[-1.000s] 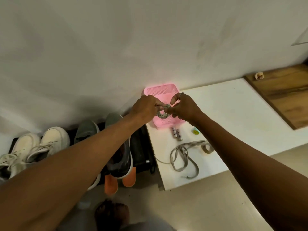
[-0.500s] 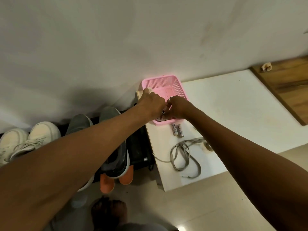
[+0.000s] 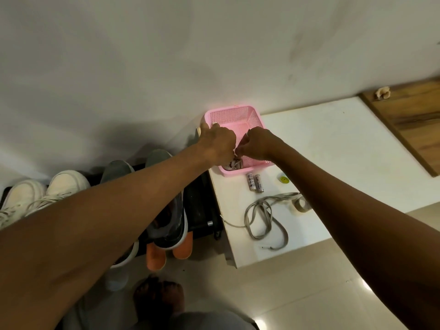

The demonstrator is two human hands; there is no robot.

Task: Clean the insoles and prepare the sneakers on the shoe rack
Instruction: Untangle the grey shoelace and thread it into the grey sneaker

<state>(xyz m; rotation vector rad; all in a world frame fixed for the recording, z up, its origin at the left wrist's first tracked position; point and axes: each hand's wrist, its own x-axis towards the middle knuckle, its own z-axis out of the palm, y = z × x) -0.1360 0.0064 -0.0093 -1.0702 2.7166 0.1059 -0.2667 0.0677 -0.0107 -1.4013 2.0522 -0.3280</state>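
Note:
My left hand (image 3: 217, 142) and my right hand (image 3: 256, 144) meet inside the pink mesh basket (image 3: 234, 116), both with curled fingers pinching a bundled grey shoelace (image 3: 234, 163) that sits low in the basket's near corner. A second grey shoelace (image 3: 266, 215) lies loose on the white cabinet top (image 3: 333, 144). Grey sneakers (image 3: 170, 222) stand on the black shoe rack (image 3: 201, 210) under my left arm, with two orange insoles (image 3: 166, 252) poking out beneath them. White sneakers (image 3: 35, 196) sit at the rack's left end.
Two small batteries (image 3: 254, 183) and a yellow-green cap (image 3: 283, 179) lie just in front of the basket. A wooden panel (image 3: 409, 120) borders the cabinet on the right. My bare feet (image 3: 158, 296) stand on the glossy tiled floor, and a white wall rises behind.
Both hands have lowered the bundled shoelace from above the basket's rim down into the basket. The camera view shifted slightly.

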